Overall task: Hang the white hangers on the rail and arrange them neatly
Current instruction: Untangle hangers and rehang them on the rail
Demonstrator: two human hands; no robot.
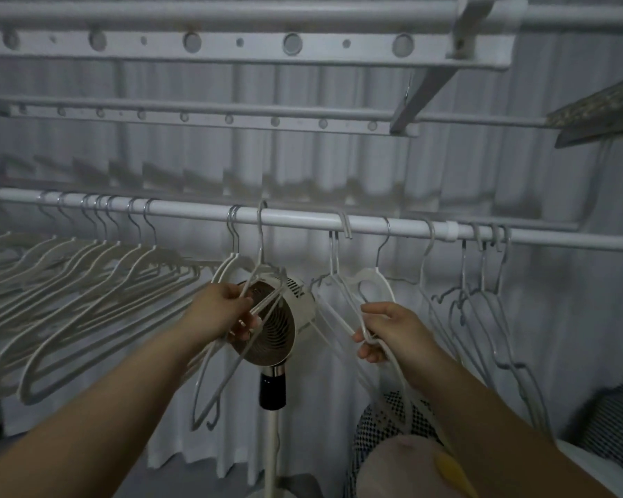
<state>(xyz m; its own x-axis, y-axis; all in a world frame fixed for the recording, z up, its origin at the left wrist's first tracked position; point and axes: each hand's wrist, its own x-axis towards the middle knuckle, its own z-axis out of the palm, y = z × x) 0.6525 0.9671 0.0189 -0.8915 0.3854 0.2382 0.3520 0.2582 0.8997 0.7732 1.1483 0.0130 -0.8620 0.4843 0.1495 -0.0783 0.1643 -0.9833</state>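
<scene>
Left hand (227,310) at 7 o'clock is gripping hanger bundle (231,262), fingers curled round; right hand (387,332) at 5 o'clock is pinching another hanger (346,303). Both are hanging from rail (303,219), running 9-to-3.

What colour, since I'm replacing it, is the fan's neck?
The fan's neck is black; head view.

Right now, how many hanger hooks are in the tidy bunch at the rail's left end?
7 hooks on the rail, bunched at its left end: two spaced, three tight, then two spaced. More may hang past the frame's left edge.
</scene>
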